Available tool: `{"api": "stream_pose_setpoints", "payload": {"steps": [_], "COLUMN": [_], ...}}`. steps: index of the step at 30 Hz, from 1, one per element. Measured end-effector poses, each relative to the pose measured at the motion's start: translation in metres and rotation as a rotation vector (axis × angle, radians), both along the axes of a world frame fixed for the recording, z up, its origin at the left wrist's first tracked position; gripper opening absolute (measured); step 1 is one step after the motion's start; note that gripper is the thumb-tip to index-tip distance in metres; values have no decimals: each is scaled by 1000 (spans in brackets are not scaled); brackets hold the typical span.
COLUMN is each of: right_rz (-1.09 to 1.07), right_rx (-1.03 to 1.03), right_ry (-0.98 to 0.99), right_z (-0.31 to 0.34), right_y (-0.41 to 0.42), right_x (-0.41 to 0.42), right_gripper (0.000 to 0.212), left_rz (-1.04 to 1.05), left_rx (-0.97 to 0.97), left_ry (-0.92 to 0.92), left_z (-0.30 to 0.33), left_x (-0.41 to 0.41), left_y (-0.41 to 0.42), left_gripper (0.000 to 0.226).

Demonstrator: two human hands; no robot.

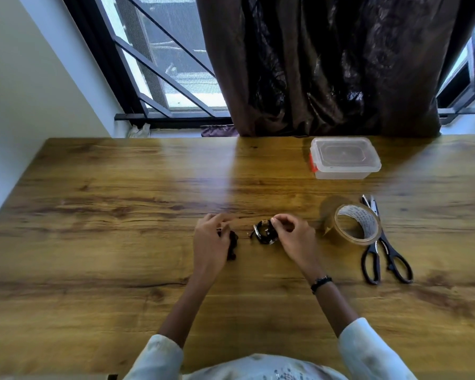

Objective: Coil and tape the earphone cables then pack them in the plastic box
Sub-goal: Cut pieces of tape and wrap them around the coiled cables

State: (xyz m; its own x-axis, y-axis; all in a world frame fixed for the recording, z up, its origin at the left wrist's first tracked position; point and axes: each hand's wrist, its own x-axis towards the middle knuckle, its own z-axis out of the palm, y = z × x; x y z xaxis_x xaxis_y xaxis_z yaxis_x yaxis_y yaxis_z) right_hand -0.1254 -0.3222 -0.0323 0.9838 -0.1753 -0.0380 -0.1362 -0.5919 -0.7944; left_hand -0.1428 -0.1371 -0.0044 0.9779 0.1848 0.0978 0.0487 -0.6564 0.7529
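Two black coiled earphone cables lie at the middle of the wooden table. My left hand grips one coil, which is mostly hidden under the fingers. My right hand pinches the right edge of the second coil, which has shiny tape around it. A clear plastic box with its lid on and a red latch stands at the back right. A roll of brown tape stands to the right of my right hand.
Black-handled scissors lie just right of the tape roll. A dark curtain and a barred window hang behind the table's far edge. A white wall runs along the left.
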Motion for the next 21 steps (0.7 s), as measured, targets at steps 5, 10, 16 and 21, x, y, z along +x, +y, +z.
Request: {"api": "stream_pose_setpoints", "payload": {"steps": [5,10,16,21], "right_rz": [108,180,141,40], "right_rx": [-36,-95,-33,6], "right_ry": [56,130,125,78], "right_z": [5,9,7,6], "right_y": [-5,-7,-3,-3], "right_x": [8,20,36,50], "right_gripper": [25,21,15,18], "left_rz": [-135,-141,-123,-115], "left_rx": [81,121,112,118], "left_ry": [195,104,14,29], "left_z": [-5,-8,-3,2], "left_x": [-1,4,30,54], "left_y": [26,22,16,13], "left_gripper": [30,23,19,18]}}
